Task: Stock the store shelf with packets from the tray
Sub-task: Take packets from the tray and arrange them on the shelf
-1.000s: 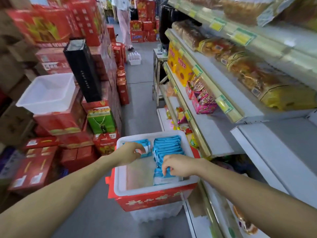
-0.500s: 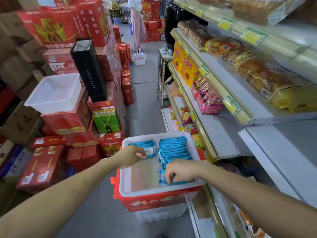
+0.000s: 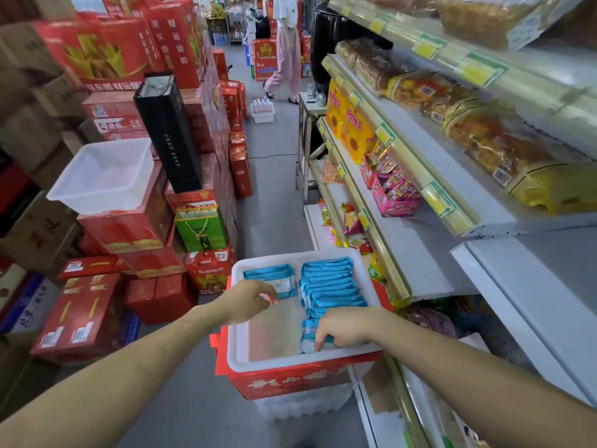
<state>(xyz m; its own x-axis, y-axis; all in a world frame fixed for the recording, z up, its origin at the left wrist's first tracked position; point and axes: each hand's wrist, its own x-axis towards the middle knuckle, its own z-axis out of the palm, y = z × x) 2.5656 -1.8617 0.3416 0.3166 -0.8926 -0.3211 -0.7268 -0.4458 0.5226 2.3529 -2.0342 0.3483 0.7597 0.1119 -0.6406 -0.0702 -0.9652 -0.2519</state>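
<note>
Head view is looking straight down on it. Where are the blue packets (image 3: 329, 286) sitting?

They're standing on edge in a row along the right side of the white tray (image 3: 290, 363), with a small pile (image 3: 271, 279) lying flat at its far left corner. The tray is resting on a red box (image 3: 290, 381), just beside the shelf (image 3: 420, 270).

And what are the hands doing?

The right hand (image 3: 345, 328) is curling its fingers over the nearest packets in the row, gripping them, I'd say. The left hand (image 3: 248, 300) is hooking its fingertips at the near edge of the pile. I'm not managing to tell whether it's pinching anything.

Is anything changing from a second ago?

Barely. Both hands are staying in the same spots, and no packet is lifting clear. Only the person (image 3: 286, 53) up the aisle is walking on.

Meaning?

I'm judging the pick is still getting settled, and nothing from this grab is reaching the shelf yet.
</note>
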